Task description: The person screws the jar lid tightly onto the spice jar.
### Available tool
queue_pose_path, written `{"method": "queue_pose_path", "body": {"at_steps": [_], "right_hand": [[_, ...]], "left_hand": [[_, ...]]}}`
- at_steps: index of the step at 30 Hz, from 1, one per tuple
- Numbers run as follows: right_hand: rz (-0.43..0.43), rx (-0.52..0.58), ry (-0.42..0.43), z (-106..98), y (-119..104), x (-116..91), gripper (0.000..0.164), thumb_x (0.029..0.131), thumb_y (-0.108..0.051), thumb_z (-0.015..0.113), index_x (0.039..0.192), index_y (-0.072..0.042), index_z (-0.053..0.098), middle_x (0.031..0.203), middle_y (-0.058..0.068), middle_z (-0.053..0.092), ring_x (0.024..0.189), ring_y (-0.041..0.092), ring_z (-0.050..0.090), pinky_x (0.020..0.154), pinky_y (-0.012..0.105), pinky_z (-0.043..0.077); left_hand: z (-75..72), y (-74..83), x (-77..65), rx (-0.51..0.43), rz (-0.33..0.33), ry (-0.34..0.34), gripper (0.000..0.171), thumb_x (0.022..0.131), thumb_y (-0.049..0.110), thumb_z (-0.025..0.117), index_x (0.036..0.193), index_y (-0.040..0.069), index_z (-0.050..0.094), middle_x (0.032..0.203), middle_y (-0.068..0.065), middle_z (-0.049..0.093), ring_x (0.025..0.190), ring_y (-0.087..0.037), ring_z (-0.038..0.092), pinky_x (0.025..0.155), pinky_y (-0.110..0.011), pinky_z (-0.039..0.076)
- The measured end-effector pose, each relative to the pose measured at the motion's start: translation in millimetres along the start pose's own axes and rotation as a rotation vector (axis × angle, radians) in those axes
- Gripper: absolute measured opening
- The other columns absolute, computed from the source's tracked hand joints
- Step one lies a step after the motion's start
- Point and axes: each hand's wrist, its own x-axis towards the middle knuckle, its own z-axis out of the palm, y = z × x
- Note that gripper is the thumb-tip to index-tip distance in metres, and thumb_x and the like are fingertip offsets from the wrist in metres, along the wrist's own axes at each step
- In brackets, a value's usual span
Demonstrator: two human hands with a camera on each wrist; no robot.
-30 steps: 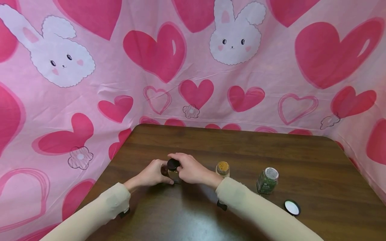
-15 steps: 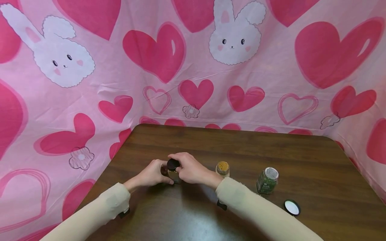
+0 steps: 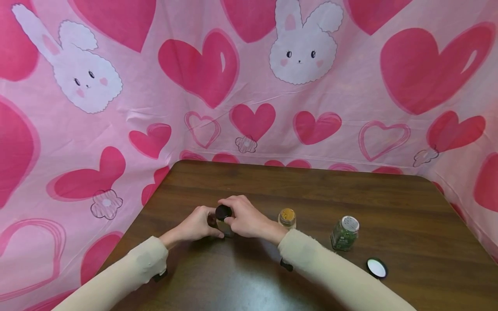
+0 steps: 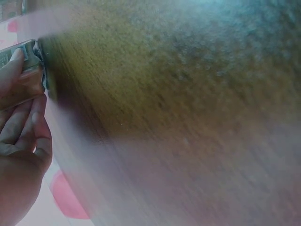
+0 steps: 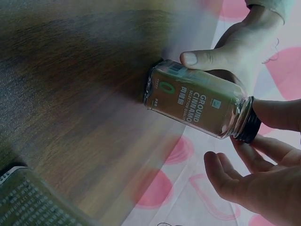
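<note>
A glass spice jar labelled ground cinnamon [image 5: 188,99] stands on the table, left of the middle in the head view. My left hand [image 3: 196,224] grips its body, thumb on the near side. From the right, my right hand [image 3: 249,218] pinches the black lid [image 3: 223,211] at the jar's top between thumb and fingers. Glass rings of the jar's neck show just below the lid in the right wrist view. Brown powder fills most of the jar. In the left wrist view only part of the jar [image 4: 28,84] shows, at the left edge.
Behind my right wrist stands a lidless jar of yellow-orange powder [image 3: 287,216]. Farther right is a jar of green herbs [image 3: 344,235] with a perforated top. A dark-rimmed lid [image 3: 376,268] lies white side up on the wooden table [image 3: 311,185]. A pink heart-print cloth [image 3: 249,86] hangs behind.
My right hand has turned slightly on the lid, its thumb and knuckles shifting a little. The left hand and the jar stay in place.
</note>
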Motion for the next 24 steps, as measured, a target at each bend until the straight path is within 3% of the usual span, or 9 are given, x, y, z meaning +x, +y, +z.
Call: {"method": "queue_pose_path", "body": {"at_steps": [24], "right_hand": [[0.087,-0.075,0.009,1.1,-3.1,-0.4,0.05,0.085,-0.028,0.072,0.13,-0.011,0.058,0.113,0.001,0.055,0.103,0.017,0.044,0.081,0.027,0.044]], "left_hand": [[-0.8,0.8,0.7,0.015,-0.004,0.007,0.036,0.066,0.029,0.088,0.096,0.029,0.069,0.078,0.01,0.063,0.071,-0.011,0.054,0.065,-0.029,0.047]]}}
